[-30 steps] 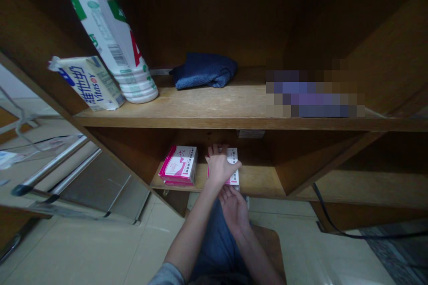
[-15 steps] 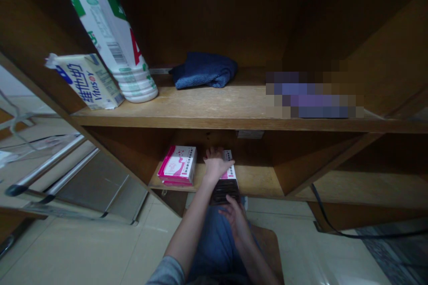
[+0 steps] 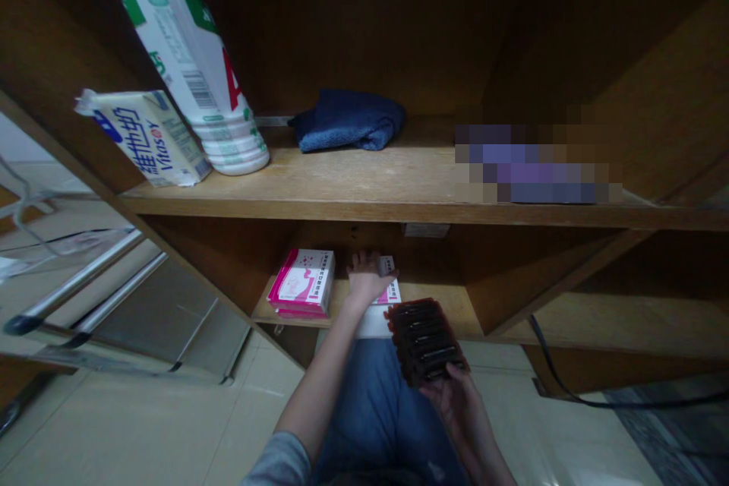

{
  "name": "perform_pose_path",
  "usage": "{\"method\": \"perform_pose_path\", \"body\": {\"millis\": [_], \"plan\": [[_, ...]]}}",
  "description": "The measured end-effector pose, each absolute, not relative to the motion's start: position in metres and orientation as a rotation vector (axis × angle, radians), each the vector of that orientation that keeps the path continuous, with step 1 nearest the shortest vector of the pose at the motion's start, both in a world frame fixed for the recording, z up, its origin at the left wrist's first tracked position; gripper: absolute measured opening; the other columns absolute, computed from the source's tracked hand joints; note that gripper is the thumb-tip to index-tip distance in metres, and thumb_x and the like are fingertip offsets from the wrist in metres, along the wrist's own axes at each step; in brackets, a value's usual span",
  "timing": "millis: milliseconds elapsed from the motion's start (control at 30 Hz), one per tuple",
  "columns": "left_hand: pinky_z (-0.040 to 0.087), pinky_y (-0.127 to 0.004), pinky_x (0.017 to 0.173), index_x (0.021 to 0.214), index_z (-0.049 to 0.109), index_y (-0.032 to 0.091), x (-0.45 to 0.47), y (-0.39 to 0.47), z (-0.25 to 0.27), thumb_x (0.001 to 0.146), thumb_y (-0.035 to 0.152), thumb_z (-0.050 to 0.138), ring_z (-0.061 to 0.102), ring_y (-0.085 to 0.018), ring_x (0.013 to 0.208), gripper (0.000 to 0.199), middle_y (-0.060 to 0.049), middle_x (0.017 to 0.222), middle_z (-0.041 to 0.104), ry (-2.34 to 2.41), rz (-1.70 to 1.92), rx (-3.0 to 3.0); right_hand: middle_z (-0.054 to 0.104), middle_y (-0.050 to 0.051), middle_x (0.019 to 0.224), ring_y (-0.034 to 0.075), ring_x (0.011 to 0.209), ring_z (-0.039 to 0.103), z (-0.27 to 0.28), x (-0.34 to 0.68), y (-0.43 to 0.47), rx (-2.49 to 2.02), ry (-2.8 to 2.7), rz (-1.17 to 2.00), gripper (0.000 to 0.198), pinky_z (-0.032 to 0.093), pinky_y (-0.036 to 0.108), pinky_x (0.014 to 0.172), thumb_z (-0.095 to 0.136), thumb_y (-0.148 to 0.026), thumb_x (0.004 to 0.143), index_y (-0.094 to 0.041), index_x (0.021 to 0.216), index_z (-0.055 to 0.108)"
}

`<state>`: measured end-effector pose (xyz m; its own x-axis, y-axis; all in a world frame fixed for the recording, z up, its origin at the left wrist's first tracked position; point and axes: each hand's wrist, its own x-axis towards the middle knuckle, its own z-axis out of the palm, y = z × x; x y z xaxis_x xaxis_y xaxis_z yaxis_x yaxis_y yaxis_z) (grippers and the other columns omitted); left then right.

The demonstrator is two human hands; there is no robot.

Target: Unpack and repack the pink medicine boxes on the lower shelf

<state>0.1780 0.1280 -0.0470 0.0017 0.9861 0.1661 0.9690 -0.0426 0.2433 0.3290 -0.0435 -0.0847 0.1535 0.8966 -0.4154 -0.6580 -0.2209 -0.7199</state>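
My right fingers (image 3: 456,373) pinch dark tray (image 3: 426,334) by its near end, bulk beyond | left fingers (image 3: 367,261) splayed across pink-white box (image 3: 390,291) (on the shelf (image 3: 441,313))

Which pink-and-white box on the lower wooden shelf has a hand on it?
The pink-and-white box on the right, under the left hand; the similar stacked boxes to its left have no hand on them.

Box (image 3: 390,291) partly hidden by left hand (image 3: 366,282); bottle (image 3: 185,64) cropped above.
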Motion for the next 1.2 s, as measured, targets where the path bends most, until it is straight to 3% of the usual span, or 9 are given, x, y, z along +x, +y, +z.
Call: {"method": "perform_pose_path", "body": {"millis": [400,700,767,933,1200], "plan": [[0.039,-0.045,0.087,0.123,0.053,0.018,0.177,0.126,-0.053,0.083,0.060,0.036,0.048,-0.034,0.109,0.061,-0.015,0.118,0.057,2.085,0.436,2.332,0.071,0.003,0.069,0.016,0.061,0.068,-0.087,0.341,0.039,-1.341,-0.518,1.306,0.041,0.057,0.023,0.057,0.079,-0.035,0.053,-0.013,0.084,0.062],[0.037,-0.046,0.088,0.124,0.051,0.020,0.180,0.125,-0.052,0.085,0.060,0.033,0.047,-0.035,0.111,0.059,-0.015,0.120,0.056,2.085,0.333,2.343,0.067,0.000,0.078,0.020,0.057,0.067,-0.087,0.349,0.053,-1.499,-0.747,1.219,0.065,0.054,0.030,0.050,0.073,-0.049,0.056,-0.022,0.106,0.042],[0.037,-0.046,0.089,0.125,0.051,0.020,0.179,0.125,-0.051,0.084,0.060,0.034,0.046,-0.036,0.113,0.060,-0.015,0.122,0.055,2.082,0.309,2.336,0.066,0.005,0.083,0.022,0.064,0.067,-0.087,0.357,0.056,-1.633,-0.974,1.080,0.059,0.053,0.034,0.055,0.067,-0.054,0.059,-0.019,0.103,0.048],[0.036,-0.046,0.091,0.126,0.050,0.019,0.179,0.126,-0.052,0.084,0.060,0.036,0.045,-0.035,0.114,0.061,-0.015,0.126,0.053,2.062,0.328,2.341,0.064,0.011,0.089,0.029,0.091,0.058,-0.093,0.382,0.058,-1.901,-1.527,0.536,0.054,0.044,0.042,0.084,0.055,-0.063,0.068,-0.017,0.094,0.065],[0.035,-0.047,0.092,0.125,0.048,0.020,0.179,0.127,-0.059,0.084,0.060,0.036,0.044,-0.033,0.113,0.059,-0.014,0.123,0.053,2.063,0.359,2.353,0.056,0.015,0.093,0.029,0.090,0.051,-0.085,0.367,0.042,-1.771,-1.469,0.062,0.059,0.040,0.046,0.083,0.047,-0.061,0.077,-0.012,0.104,0.065]]}}
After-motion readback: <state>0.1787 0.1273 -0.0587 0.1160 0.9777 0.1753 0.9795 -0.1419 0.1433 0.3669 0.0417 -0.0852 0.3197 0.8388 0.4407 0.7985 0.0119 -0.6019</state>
